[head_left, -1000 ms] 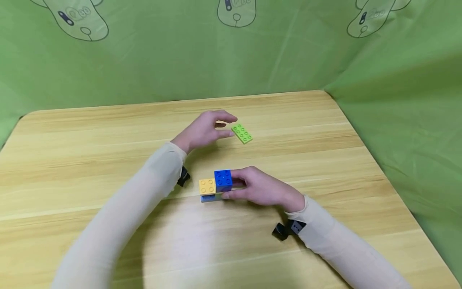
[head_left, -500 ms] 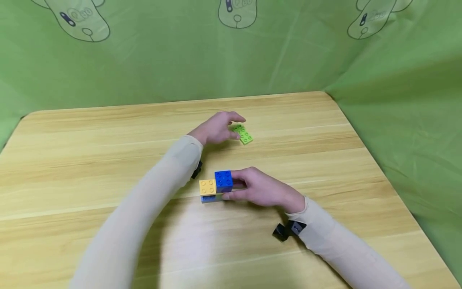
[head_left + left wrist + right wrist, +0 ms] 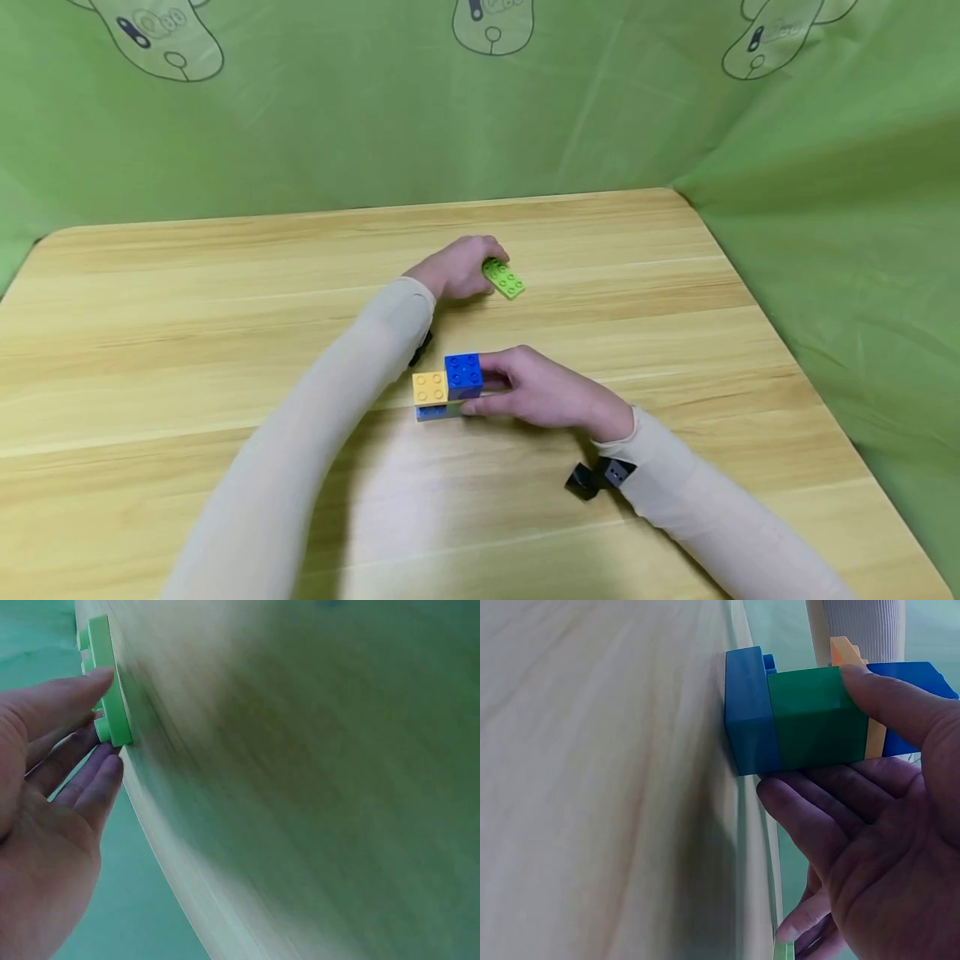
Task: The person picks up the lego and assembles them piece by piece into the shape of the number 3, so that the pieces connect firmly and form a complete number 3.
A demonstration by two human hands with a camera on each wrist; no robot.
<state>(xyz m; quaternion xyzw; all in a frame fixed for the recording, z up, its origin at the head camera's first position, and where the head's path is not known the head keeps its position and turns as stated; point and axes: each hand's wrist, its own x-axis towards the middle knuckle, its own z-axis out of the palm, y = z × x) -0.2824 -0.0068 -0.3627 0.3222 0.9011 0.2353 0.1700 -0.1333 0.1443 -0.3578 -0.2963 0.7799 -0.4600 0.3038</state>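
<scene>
Green plate [image 3: 504,277]: flat on bench [image 3: 187,333].
Left hand [image 3: 459,267]: fingertips pinching plate's near end, probably.
Right hand [image 3: 542,390]: gripping block stack [image 3: 448,385].

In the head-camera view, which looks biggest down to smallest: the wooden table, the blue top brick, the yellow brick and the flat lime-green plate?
1. Wooden table, by far the largest.
2. Lime-green plate, the longest piece, though it lies farther off and the left hand covers one end.
3. Blue top brick and yellow brick look about alike; no clear ranking.
</scene>
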